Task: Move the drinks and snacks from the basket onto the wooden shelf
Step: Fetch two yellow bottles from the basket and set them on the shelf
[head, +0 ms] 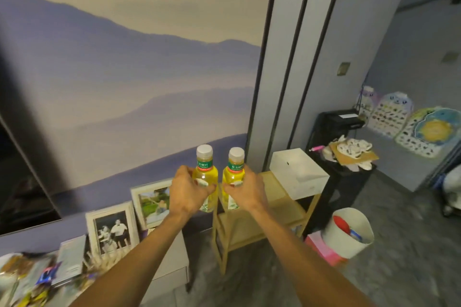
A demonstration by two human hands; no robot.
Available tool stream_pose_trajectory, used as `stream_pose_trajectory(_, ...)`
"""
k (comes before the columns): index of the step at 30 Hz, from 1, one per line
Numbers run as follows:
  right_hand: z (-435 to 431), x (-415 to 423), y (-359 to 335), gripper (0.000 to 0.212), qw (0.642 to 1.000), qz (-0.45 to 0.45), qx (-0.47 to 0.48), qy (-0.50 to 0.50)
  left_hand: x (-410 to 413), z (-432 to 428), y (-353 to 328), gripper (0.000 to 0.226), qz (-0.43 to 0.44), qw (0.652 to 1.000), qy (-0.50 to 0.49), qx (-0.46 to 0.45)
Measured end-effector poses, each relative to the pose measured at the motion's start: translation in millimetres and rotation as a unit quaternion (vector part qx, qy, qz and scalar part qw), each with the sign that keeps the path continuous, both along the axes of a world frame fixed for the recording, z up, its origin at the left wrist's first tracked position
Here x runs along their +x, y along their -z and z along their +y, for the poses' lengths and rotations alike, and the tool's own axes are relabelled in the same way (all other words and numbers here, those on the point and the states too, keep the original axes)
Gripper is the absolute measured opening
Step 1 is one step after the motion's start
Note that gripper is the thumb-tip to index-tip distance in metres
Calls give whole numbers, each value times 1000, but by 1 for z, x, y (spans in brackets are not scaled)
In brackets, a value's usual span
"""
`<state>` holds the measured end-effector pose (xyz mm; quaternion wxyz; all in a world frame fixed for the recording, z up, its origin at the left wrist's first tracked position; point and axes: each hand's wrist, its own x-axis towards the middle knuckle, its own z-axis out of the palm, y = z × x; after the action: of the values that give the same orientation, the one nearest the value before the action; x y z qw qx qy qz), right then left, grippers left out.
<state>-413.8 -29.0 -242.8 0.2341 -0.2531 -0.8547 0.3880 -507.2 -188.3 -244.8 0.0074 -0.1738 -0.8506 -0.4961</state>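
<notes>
Two yellow drink bottles with white caps and green neck labels are held upright, side by side, in mid-air. My left hand (188, 190) grips the left bottle (205, 172) around its middle. My right hand (245, 189) grips the right bottle (235, 173) the same way. Both bottles hover just left of and above the light wooden shelf (267, 212), which stands on the floor against the wall. A white basket (349, 234) sits on the floor right of the shelf, with a red item and a blue item showing inside.
A white box (298, 172) occupies the right part of the shelf's top. Framed photos (112, 229) lean on a low grey cabinet (172, 264) at left, with snack packets (32, 279) at the bottom left. A black stand (346, 177) with clutter and a pink box (321, 249) lie right.
</notes>
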Motion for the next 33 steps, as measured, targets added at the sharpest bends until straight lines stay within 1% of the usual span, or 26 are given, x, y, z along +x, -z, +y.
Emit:
stream_pose_trajectory(3,41,-10,13,47,1000,13,-16,1,-9,48,6,67,-9,1000,5,-10)
stream_pose_trajectory(6,79,-31,29,51,999,21,-24,-4,-29,94,21,67,-24,1000,-2,-2)
stream_pose_trajectory(8,108,-51,40,51,999,20,-30,-9,-49,123,37,67,-38,999,-15,6)
stream_pose_trajectory(14,205,-132,85,43,1000,-16,-9,-10,-124,210,86,66,-104,992,-60,28)
stream_pose_trajectory(17,245,-170,111,38,999,-32,18,-31,-155,246,106,63,-117,989,-86,30)
stream_pose_trajectory(19,265,-193,131,37,998,-44,16,-48,-172,266,122,63,-127,986,-105,25)
stream_pose_trajectory(23,297,-231,180,36,995,-60,-9,-82,-194,298,163,67,-166,977,-137,1)
stream_pose_trajectory(27,330,-265,245,38,989,-85,-36,-113,-209,322,224,63,-192,966,-171,-10)
stream_pose_trajectory(30,348,-285,301,35,989,-94,-59,-100,-220,340,276,59,-211,956,-202,-9)
stream_pose_trajectory(33,353,-298,349,37,988,-84,-87,-94,-232,357,318,58,-218,946,-241,-2)
